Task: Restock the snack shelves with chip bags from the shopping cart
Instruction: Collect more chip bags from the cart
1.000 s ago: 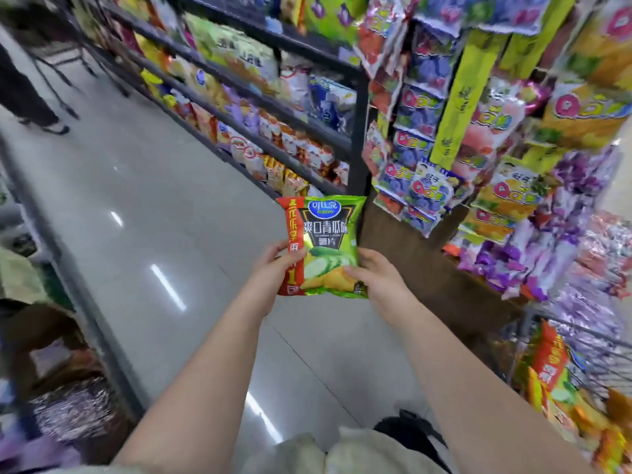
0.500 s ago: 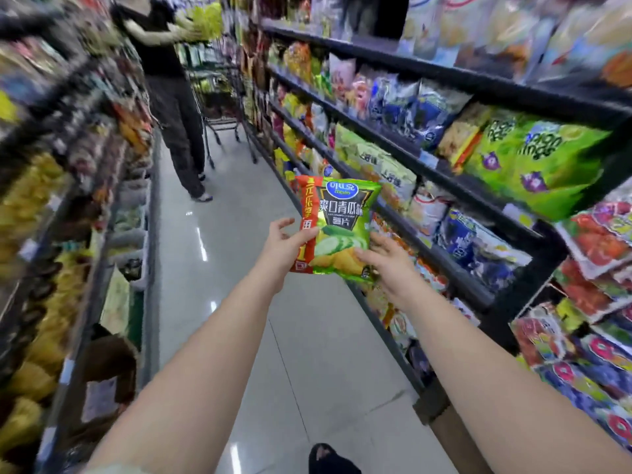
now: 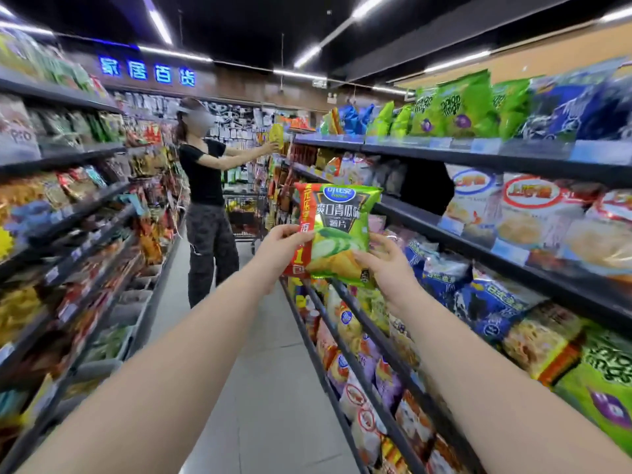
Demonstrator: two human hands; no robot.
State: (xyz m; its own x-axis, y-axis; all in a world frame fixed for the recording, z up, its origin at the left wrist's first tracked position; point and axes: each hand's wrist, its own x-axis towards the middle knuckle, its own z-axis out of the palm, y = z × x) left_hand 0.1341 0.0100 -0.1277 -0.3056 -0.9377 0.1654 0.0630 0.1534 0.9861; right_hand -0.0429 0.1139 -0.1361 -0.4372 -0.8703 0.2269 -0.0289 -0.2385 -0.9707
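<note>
Close in front, at about 12 o'clock from the middle of the view, a green chip bag (image 3: 337, 227) with a red strip on its side is held upright in the air between both hands. The left hand (image 3: 278, 249) pinches the lower left edge of the bag, with the thumb on the front face. The right hand (image 3: 386, 265) grips the lower right corner, thumb in front and fingers behind. The bag touches no shelf; it hangs in the aisle just beside the snack shelves (image 3: 513, 162) that run along 3 o'clock, and these are already quite full of blue, white and green bags. I judge that this bag is picked out and carried but not yet placed, so finding its row and setting it in is left. How many bags wait I cannot tell, because no cart shows near the hands. At 9 o'clock a second run of shelves (image 3: 68, 159) carries mixed snacks. Farther, at about 11 o'clock, another person (image 3: 205, 186) in a black top reaches to a shelf, with a shopping cart (image 3: 244, 213) just beside, and a blue sign (image 3: 147, 71) glows above.
</note>
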